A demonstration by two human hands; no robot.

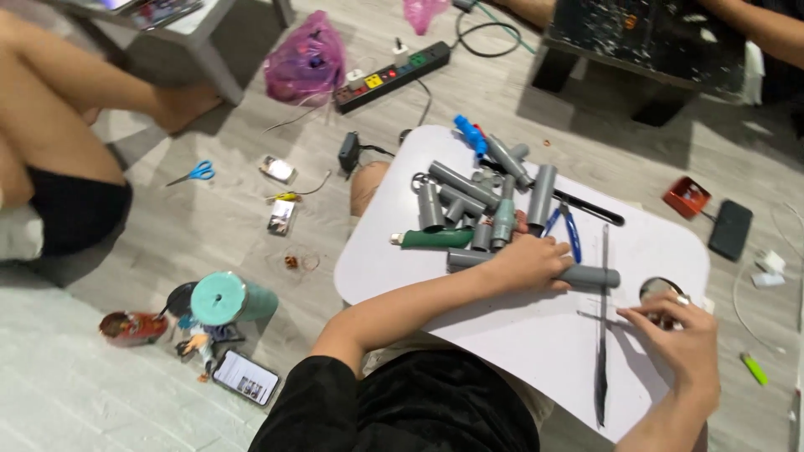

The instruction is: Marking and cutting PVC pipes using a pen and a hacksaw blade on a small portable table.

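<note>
Two hands: both yours, working on a white bench (469, 335) that sits over your lap.
Right hand (682, 339): nearest you, at the bench's right edge; fingers curled loosely beside a round silver-rimmed object (657, 289). Whether they grip anything cannot be told.
Long dark blade (603, 335): a thin saw-like strip lying lengthwise on the bench, just left of your right hand.
Left hand (528, 264): fingers clenched over a grey pipe (586, 274), pressing it flat to the bench.
Grey pipe position: lies crosswise mid-bench, its free end reaching the blade.
Doing this well: judging by the layout, keep your left-hand fingers clear of the blade's line and press straight down so the pipe cannot roll.
Blue-handled pliers (569, 230): just beyond your left hand.
Green-handled tool (435, 239): left of the pipe, lying flat.
Pile of grey pipe pieces (481, 197): heaped at the bench's far side, some crossing each other.
Floor: blue scissors (194, 173), a phone (244, 377), a black power strip (392, 77) and a pink bag (306, 60) lie well apart.
Another person: bare legs at far left.
</note>
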